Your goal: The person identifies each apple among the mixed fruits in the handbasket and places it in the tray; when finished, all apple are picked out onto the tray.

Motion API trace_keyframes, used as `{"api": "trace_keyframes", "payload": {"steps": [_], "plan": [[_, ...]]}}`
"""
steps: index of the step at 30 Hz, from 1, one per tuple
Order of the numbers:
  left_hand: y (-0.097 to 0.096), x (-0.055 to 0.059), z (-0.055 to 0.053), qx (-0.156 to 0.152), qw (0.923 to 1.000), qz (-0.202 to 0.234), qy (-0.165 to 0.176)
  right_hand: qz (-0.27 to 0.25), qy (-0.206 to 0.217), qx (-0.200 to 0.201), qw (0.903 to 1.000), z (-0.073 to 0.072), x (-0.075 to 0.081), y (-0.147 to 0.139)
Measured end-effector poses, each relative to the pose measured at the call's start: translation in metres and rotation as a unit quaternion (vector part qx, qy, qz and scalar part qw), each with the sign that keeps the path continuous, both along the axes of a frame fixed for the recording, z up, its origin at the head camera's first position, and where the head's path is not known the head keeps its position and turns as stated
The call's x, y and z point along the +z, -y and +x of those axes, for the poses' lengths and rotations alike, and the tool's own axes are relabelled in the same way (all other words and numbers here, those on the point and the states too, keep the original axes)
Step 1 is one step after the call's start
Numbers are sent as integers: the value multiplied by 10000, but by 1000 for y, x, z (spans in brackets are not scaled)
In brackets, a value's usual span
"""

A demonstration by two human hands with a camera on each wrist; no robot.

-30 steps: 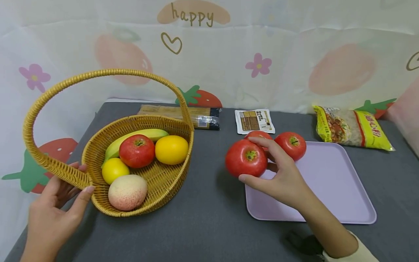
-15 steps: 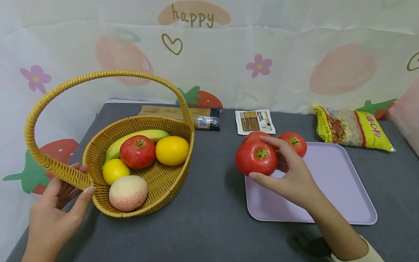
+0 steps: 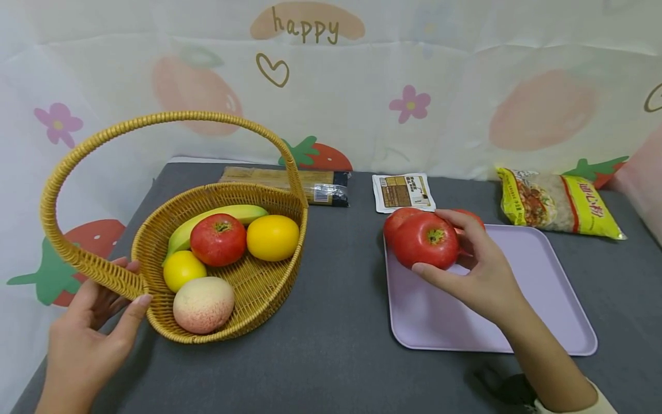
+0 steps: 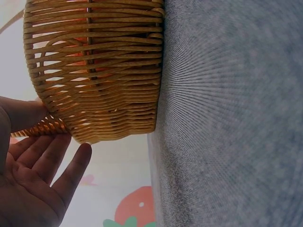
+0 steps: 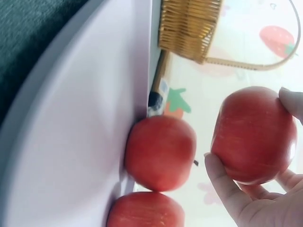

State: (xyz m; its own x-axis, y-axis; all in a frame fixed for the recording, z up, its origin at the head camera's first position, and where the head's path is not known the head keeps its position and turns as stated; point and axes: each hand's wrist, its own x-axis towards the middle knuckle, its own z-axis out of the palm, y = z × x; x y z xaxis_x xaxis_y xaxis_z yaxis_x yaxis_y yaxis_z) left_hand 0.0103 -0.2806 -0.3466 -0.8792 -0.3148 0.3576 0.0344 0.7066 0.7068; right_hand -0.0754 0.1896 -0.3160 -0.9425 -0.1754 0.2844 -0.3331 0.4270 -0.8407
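Observation:
My right hand [image 3: 478, 273] holds a red apple [image 3: 425, 240] between thumb and fingers, over the left part of the lilac tray [image 3: 527, 299]. The right wrist view shows this apple [image 5: 255, 135] raised off the tray, apart from two other apples: one apple [image 5: 161, 152] standing on it and another apple [image 5: 146, 210] beside that. At the left, my left hand [image 3: 88, 339] grips the wicker basket [image 3: 266, 287] where its handle meets the rim. Inside the basket lie a banana [image 3: 181, 238], a red apple [image 3: 218, 240], two yellow fruits, the larger one [image 3: 272, 237] at right, and a peach [image 3: 203, 305].
Behind the basket lies a pack of dried noodles [image 3: 320, 187]. A small white-and-brown packet [image 3: 404, 192] is at the back middle, and a yellow food bag [image 3: 558, 202] at the back right. A printed cloth [image 3: 341, 103] hangs behind the dark table [image 3: 331, 345].
My right hand has carried its apple rightward, from beside the tray's left edge to over the tray, now covering more of the apples behind. The left hand and basket stay put.

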Motion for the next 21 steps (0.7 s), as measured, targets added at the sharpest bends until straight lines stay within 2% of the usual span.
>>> {"api": "trace_keyframes", "payload": {"steps": [9,21], "plan": [[1,-1,0,-67,9999,-50,-65,196,125,-197,9995,-2,1,-9],[1,0,0,-100,9999,16,-14,377,70,-588,9975,-7,1,-27]]}}
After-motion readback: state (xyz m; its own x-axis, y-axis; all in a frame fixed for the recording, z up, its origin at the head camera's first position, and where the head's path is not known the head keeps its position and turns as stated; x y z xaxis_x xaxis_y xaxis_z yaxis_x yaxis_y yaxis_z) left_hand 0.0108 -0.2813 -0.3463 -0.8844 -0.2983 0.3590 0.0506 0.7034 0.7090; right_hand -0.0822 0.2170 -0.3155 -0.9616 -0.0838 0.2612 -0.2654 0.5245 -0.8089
